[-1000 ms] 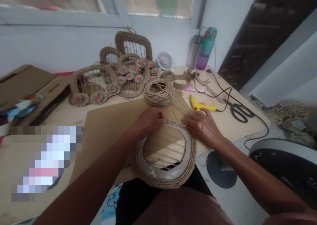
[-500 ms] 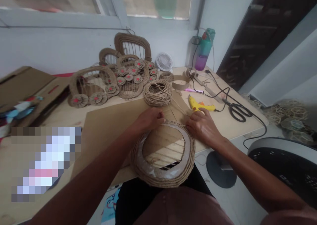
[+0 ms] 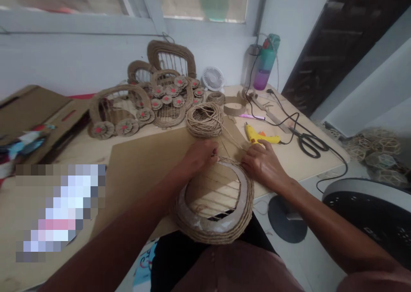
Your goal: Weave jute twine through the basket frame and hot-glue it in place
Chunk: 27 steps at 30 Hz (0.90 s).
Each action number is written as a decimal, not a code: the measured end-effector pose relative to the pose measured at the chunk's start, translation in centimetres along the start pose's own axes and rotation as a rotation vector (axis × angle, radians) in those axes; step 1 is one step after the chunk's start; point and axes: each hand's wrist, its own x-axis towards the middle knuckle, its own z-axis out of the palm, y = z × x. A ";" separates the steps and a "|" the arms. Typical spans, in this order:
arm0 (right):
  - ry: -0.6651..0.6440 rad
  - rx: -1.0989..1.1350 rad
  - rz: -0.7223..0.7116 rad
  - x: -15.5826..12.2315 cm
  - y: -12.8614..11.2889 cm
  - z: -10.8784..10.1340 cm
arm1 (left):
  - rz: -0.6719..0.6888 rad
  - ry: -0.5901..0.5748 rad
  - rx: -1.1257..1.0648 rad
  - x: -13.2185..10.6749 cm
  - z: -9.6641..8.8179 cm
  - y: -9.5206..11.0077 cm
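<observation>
Pinching the twine (image 3: 228,136) at mid-frame, the left hand (image 3: 199,155) could lose tension if the right hand (image 3: 263,165), clasping the ring (image 3: 212,234), slips.

This was a home craft corner, set up as a small workshop for twine work. A wooden table (image 3: 83,148) stood under a window (image 3: 205,1) against a white wall. On it lay finished baskets (image 3: 167,99) of wound twine, a twine ball (image 3: 204,120), a yellow glue gun (image 3: 257,136), scissors (image 3: 308,144) and a cardboard sheet (image 3: 144,163). A half-wrapped frame (image 3: 213,230) rested at the table's near edge. A small fan (image 3: 212,78) and a bottle (image 3: 265,63) stood at the back, as in a lived-in room.
</observation>
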 end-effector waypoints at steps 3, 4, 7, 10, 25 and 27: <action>-0.002 -0.004 -0.003 0.0 0.0 0.1 | 0.025 -0.003 -0.017 -0.3 -0.3 -0.1; -0.002 -0.006 -0.001 0.0 0.0 0.1 | 0.029 -0.014 -0.033 -0.4 -0.4 -0.1; -0.004 -0.006 0.009 0.0 -0.1 0.0 | 0.040 -0.052 -0.079 -0.4 -0.8 0.1; -0.020 0.008 0.012 0.0 -0.2 -0.1 | 0.040 -0.046 -0.066 -0.3 -0.8 0.4; -0.007 0.045 -0.031 2.0 -1.1 0.1 | -0.185 0.007 0.005 -3.0 -1.2 -0.5; 0.003 0.048 -0.067 3.0 -1.6 0.5 | -0.264 -0.002 -0.006 -4.1 -1.5 -1.1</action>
